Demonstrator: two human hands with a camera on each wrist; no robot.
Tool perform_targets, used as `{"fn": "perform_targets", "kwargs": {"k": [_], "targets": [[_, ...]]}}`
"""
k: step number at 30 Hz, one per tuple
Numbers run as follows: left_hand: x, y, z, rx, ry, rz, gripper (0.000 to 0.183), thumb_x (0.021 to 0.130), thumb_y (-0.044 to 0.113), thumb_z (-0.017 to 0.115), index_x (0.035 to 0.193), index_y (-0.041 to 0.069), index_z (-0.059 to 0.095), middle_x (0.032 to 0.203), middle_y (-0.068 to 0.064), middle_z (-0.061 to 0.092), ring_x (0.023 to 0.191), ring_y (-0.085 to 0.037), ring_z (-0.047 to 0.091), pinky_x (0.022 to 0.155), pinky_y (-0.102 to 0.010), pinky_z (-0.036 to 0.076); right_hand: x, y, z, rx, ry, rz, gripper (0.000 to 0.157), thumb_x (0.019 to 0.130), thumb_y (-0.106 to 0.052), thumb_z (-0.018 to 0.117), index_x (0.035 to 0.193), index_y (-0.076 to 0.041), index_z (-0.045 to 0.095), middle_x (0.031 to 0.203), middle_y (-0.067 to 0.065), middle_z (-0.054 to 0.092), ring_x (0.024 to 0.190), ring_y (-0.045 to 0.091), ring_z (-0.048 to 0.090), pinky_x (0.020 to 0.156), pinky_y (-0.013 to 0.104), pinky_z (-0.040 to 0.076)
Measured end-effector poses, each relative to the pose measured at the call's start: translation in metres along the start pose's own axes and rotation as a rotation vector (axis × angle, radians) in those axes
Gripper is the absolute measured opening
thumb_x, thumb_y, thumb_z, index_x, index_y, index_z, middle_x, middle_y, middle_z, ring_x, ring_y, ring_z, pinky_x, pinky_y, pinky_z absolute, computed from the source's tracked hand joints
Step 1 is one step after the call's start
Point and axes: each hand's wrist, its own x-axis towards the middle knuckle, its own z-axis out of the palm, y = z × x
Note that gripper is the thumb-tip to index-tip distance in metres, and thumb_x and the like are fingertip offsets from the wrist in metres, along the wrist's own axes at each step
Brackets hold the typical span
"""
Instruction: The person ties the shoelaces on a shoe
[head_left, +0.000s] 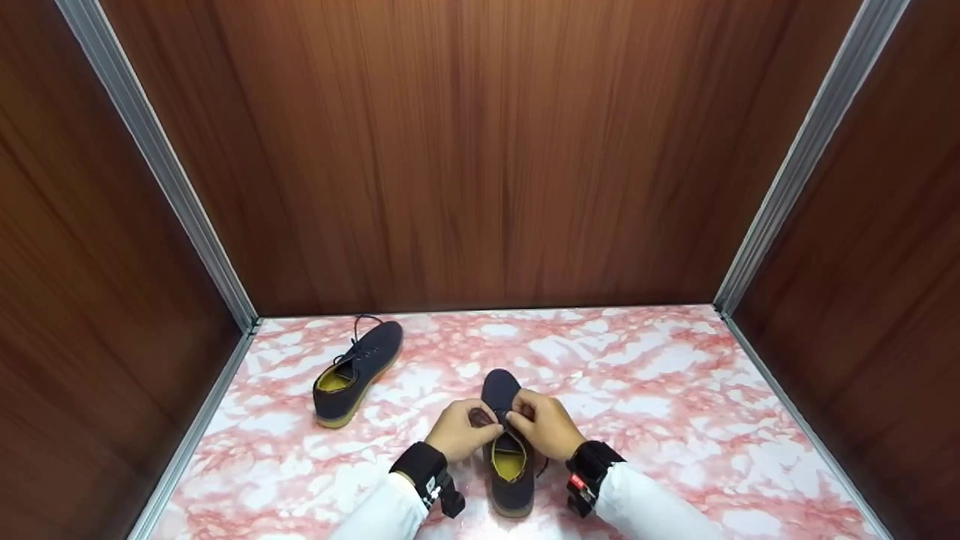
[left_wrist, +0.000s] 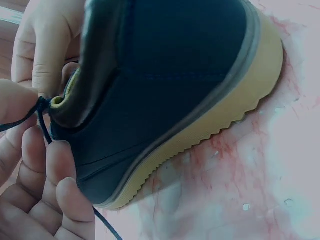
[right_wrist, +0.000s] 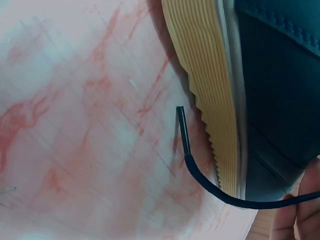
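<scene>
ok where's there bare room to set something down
Widest: the red-and-white marbled surface between the right hand and the grey metal rail at right. A smaller patch lies between the left hand and the navy, yellow-lined far shoe. It's crowded around the matching near shoe: both hands are at its dark lace, whose end trails alongside.

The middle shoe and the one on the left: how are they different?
The middle shoe has the left hand and right hand at its laces; the left shoe stands untouched. The middle shoe's toe points nearly straight ahead; the left shoe's toe slants right. The middle shoe is nearer the person, the left shoe nearer the back wall. Both are dark, with yellow insides and tan soles.
</scene>
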Motion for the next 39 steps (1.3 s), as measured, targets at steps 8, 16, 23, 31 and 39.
{"fn": "perform_targets", "kwargs": {"k": [8,16,23,31,39], "targets": [[0.0,0.001,0.006,0.041,0.024,-0.001,0.012,0.089,0.018,0.079,0.091,0.009,0.072,0.085,-0.002,0.073,0.077,-0.004,0.063,0.074,-0.02,0.052,0.001,0.001,-0.008,0.056,-0.045,0.062,0.019,0.092,-0.014,0.079,0.089,-0.01,0.06,0.071,-0.007,0.054,0.062,0.0,0.049,0.057,0.017,0.041],[-0.001,0.0,0.007,0.04,0.04,0.011,0.01,0.088,0.017,0.079,0.089,0.01,0.072,0.084,-0.002,0.073,0.076,-0.004,0.062,0.074,-0.019,0.052,0.0,0.002,-0.018,0.098,-0.1,0.086,0.019,0.091,-0.014,0.08,0.095,-0.008,0.063,0.08,-0.002,0.063,0.07,0.003,0.057,0.063,0.017,0.048],[-0.003,0.001,0.007,0.035,0.039,0.007,0.01,0.088,0.017,0.08,0.09,0.011,0.073,0.084,0.0,0.074,0.075,-0.002,0.062,0.073,-0.018,0.052,-0.001,0.003,-0.024,0.141,-0.162,0.081,0.019,0.091,0.001,0.068,0.11,-0.002,0.066,0.085,0.007,0.07,0.074,0.005,0.061,0.066,0.017,0.049],[-0.004,0.005,0.007,0.066,0.034,0.049,0.009,0.089,0.012,0.079,0.091,0.008,0.072,0.08,-0.002,0.07,0.068,0.0,0.057,0.065,-0.018,0.049,0.005,0.0,-0.029,0.134,-0.198,0.081,0.029,0.093,0.0,0.073,0.121,0.005,0.066,0.08,0.015,0.077,0.072,0.023,0.074,0.059,0.018,0.051],[-0.005,0.005,0.009,0.076,0.031,0.055,0.008,0.089,0.011,0.079,0.089,0.01,0.072,0.079,-0.001,0.07,0.065,0.001,0.057,0.06,-0.017,0.05,0.013,-0.005,-0.028,0.12,-0.272,0.1,0.025,0.095,-0.004,0.072,0.119,0.003,0.074,0.072,0.013,0.075,0.064,0.014,0.067,0.054,0.018,0.049]]}}
